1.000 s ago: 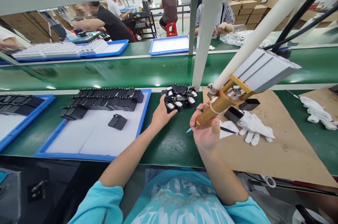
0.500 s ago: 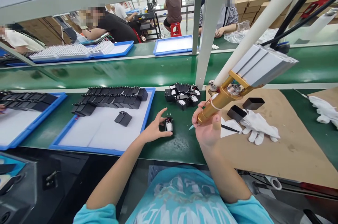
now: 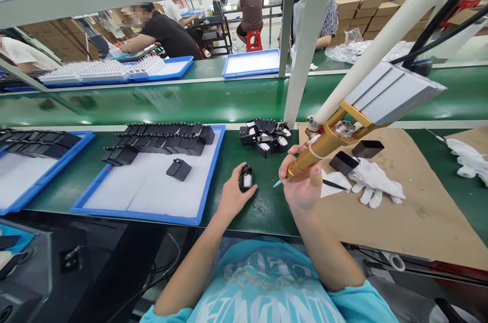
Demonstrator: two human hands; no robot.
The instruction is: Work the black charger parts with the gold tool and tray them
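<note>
My left hand [image 3: 234, 192] is closed round a small open black power adapter case [image 3: 247, 179] on the green bench, with white material showing inside it. My right hand [image 3: 301, 186] grips a gold-coloured glue gun [image 3: 308, 161] by its lower barrel. The gun's teal nozzle [image 3: 277, 183] points down and left, apart from the case. Behind my hands lies a cluster of similar open black cases [image 3: 265, 136]. On the left, a blue-rimmed tray [image 3: 197, 211] holds rows of black adapters [image 3: 163, 139] and one single adapter [image 3: 178, 169] set apart.
Brown cardboard [image 3: 412, 216] covers the bench at right, carrying white gloves [image 3: 375, 181], tweezers [image 3: 337, 185] and two black sleeves [image 3: 343, 163]. A white post [image 3: 301, 54] rises behind the bench. Another tray [image 3: 46, 183] stands far left. Several people sit beyond.
My left hand has closed in round the case, and the pins that stuck up from it no longer show. My right hand and the glue gun have barely moved.
</note>
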